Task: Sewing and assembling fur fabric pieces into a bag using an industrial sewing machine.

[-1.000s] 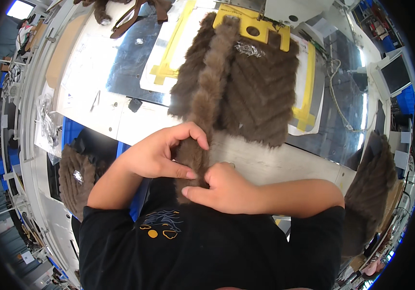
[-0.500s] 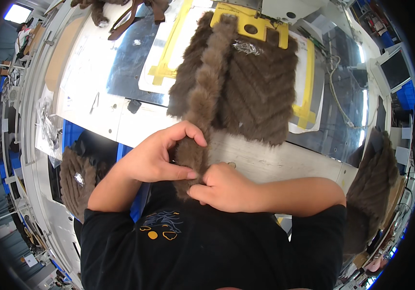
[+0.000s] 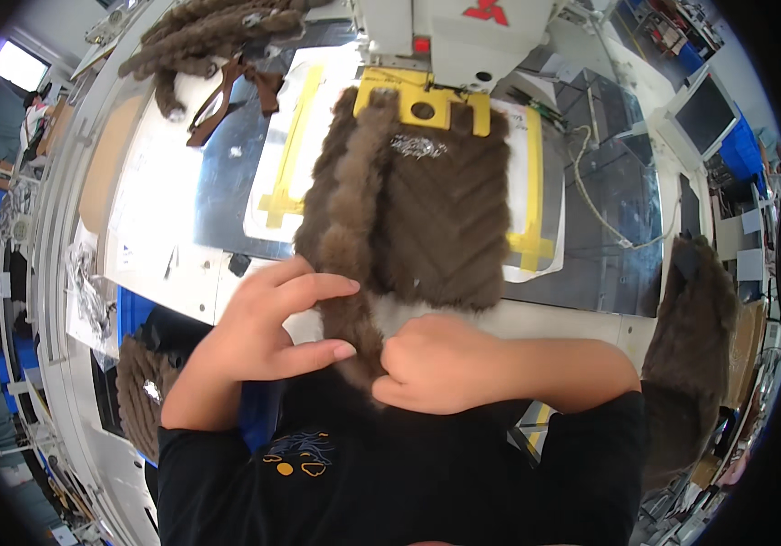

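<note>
A long brown fur strip (image 3: 352, 214) runs down from a yellow clamp plate (image 3: 422, 111) and over the table's near edge. It lies on the left part of a flat brown fur panel (image 3: 449, 214) with slanting rows. My left hand (image 3: 277, 318) rests over the strip's lower part, thumb and index finger spread apart; its other fingers are partly hidden. Beside it, my right hand (image 3: 436, 364) is closed, pinching the strip's lower end close to my shirt. What lies inside that pinch is covered by the fingers.
A white sewing machine head (image 3: 477, 41) stands above the plate. Brown straps (image 3: 236, 96) and more fur strips (image 3: 217, 41) lie at the far left. Fur pieces hang at the right (image 3: 695, 337) and lower left (image 3: 145, 391). A pale cord (image 3: 581, 182) crosses the table.
The view has shifted, bringing more of the machine into sight. My left thumb has drawn away from the right hand's fingers. The right hand still pinches the strip's end.
</note>
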`<state>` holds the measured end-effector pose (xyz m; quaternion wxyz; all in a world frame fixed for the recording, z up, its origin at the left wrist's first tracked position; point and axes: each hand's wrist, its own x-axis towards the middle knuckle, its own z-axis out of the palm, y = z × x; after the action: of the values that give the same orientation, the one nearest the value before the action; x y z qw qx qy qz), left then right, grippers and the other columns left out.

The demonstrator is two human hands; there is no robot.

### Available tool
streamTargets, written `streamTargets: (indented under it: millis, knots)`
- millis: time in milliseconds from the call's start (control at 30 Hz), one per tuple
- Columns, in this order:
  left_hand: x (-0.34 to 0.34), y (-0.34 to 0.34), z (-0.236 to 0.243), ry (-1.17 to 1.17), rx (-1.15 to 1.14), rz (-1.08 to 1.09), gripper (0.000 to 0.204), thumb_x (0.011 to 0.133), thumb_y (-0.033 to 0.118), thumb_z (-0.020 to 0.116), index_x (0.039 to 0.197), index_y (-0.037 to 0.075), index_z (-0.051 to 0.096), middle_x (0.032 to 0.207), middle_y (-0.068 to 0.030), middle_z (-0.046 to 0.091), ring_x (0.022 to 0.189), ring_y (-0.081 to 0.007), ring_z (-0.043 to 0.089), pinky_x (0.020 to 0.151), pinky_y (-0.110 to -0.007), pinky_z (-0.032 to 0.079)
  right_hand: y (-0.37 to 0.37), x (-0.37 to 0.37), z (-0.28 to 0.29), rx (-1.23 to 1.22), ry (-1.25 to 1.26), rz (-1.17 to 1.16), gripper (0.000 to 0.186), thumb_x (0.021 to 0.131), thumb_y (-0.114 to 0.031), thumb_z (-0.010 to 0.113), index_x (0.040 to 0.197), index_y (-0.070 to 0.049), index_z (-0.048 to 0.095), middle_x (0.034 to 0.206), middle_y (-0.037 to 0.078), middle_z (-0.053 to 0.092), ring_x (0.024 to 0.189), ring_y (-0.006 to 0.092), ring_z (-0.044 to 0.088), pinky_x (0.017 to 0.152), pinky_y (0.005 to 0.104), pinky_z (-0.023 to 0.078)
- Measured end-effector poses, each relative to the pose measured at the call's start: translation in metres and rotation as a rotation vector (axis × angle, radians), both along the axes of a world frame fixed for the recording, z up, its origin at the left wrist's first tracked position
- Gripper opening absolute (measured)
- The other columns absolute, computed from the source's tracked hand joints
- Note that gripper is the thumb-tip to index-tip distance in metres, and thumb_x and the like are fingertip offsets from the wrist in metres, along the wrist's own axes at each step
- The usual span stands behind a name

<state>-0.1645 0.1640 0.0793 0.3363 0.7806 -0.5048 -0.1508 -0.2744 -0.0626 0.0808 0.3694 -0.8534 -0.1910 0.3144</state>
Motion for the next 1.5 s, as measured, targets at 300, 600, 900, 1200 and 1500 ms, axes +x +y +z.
streamTargets:
  millis: [300,600,900,1200,1500]
  knots:
    - [0.032,-0.129,0.050,-0.083,-0.108,-0.607,0.051,0.077,0.035,0.088,0.111,0.002,0.069,0.080,-0.0114,0.066,0.073,-0.0350,0.066,0.062,-0.041,0.050,-0.094,-0.012,0.060,-0.091,-0.367,-0.284,0.034,0.079,-0.026,0.061,0.059,0.001,0.061,0.057,0.022,0.054,0.058,0.0422,0.058,0.055,0.0493,0.046]
    - [0.047,-0.159,0.018,0.112,-0.239,-0.518,0.033,0.087,0.020,0.081,0.111,0.000,0.070,0.088,-0.0138,0.070,0.080,-0.0356,0.070,0.070,-0.039,0.054,-0.126,-0.010,0.077,-0.059,-0.365,-0.434,0.031,0.083,-0.026,0.072,0.068,0.000,0.065,0.056,0.017,0.056,0.050,0.0339,0.057,0.049,0.0403,0.043]
    - [0.071,-0.154,-0.001,0.432,-0.324,-0.508,0.037,0.091,0.028,0.078,0.106,-0.004,0.070,0.083,-0.0127,0.069,0.074,-0.0273,0.069,0.066,-0.033,0.051,-0.136,-0.011,0.061,0.299,-0.828,-0.591,0.024,0.081,-0.014,0.080,0.103,-0.004,0.075,0.084,0.008,0.073,0.070,0.0234,0.070,0.062,0.0323,0.055]
    - [0.068,-0.155,0.002,0.475,-0.297,-0.517,0.036,0.092,0.029,0.076,0.104,-0.004,0.070,0.081,-0.0126,0.069,0.073,-0.0287,0.069,0.065,-0.034,0.051,-0.129,-0.017,0.057,0.016,-1.060,-0.307,0.035,0.072,-0.011,0.083,0.106,-0.006,0.074,0.092,0.007,0.070,0.072,0.0267,0.069,0.060,0.0363,0.054]
    - [0.063,-0.156,0.001,0.453,-0.305,-0.497,0.037,0.092,0.028,0.076,0.103,-0.007,0.069,0.078,-0.0126,0.067,0.069,-0.0276,0.067,0.064,-0.034,0.050,-0.122,-0.018,0.053,-0.179,-1.187,-0.302,0.038,0.068,-0.012,0.082,0.103,-0.002,0.072,0.089,0.006,0.067,0.068,0.0221,0.067,0.058,0.0339,0.052]
